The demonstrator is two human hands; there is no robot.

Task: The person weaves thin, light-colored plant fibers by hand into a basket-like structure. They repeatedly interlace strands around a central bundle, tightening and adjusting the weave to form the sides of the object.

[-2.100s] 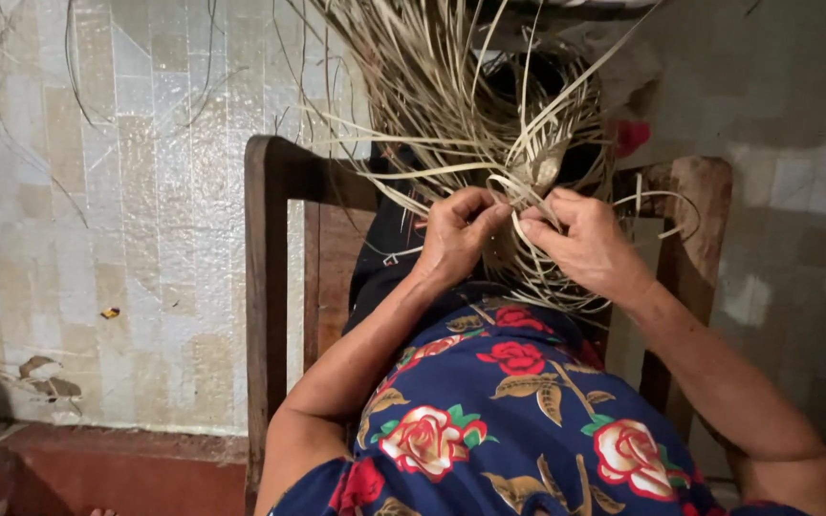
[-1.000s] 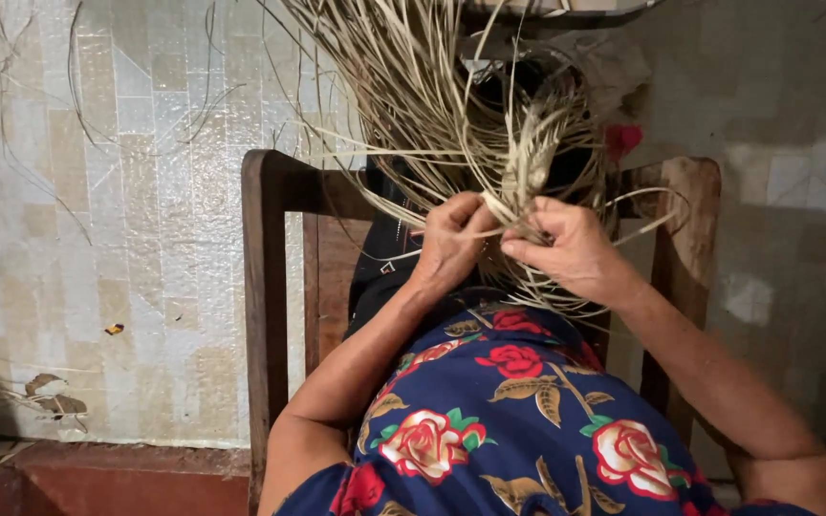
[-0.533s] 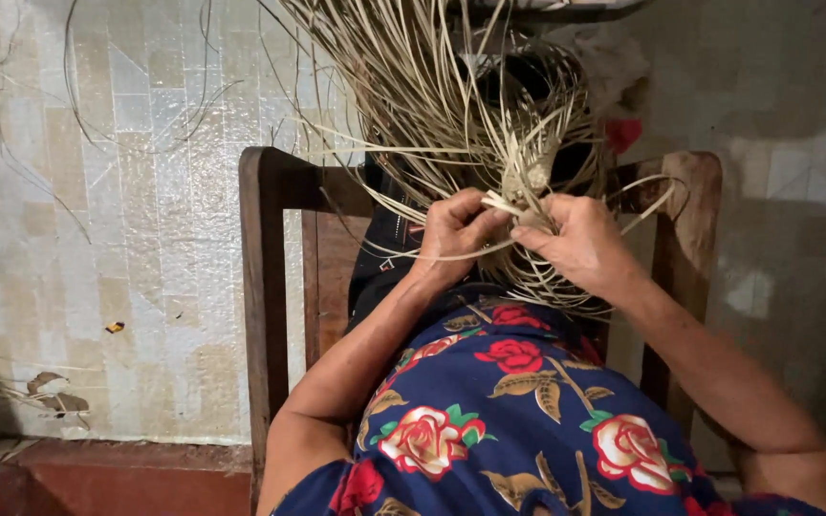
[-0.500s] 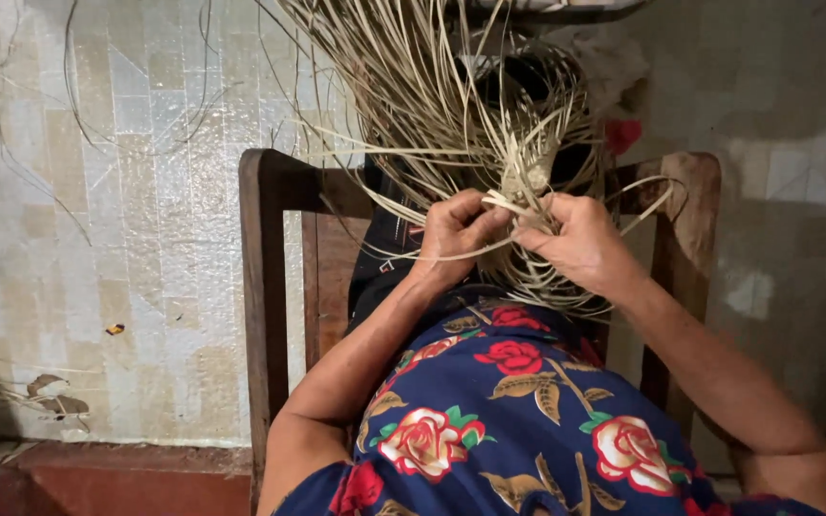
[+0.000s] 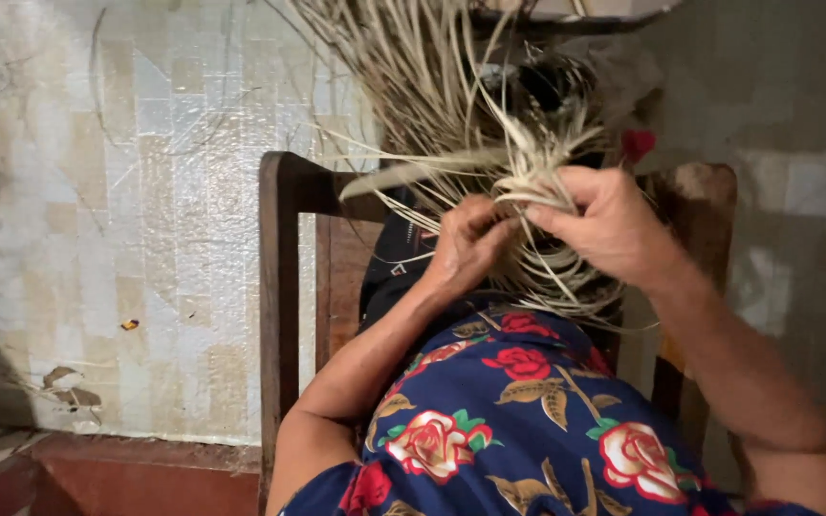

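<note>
A: Centre of frame, both hands up against a half-woven basket of pale straw. Where does each sit?

B: Left hand just left of centre, fingers curled shut, grip closed on straw strands at the woven edge. Knuckles face the camera; which strand it pinches, cannot tell.

A: And the right?

B: Right hand right of centre, a little higher. Thumb and fingers pinched on a small bunch of flat straw strips, grip closed on them. The two hands nearly touch over the weave.

A: The loose ends?

B: Long straw strands fan upward from the hands to the top edge of the frame, some trailing off to the upper left. One broader flat strip sticks out leftward from the bunch.

A: What carries the work?

B: Basket rests against a dark wooden chair, its frame showing left and right of the hands. Dark cloth hangs on the chair behind the left wrist.

A: Foreground?

B: Lower centre, a navy dress with red and cream roses. Pale tiled wall fills the left; a reddish step at lower left.
</note>
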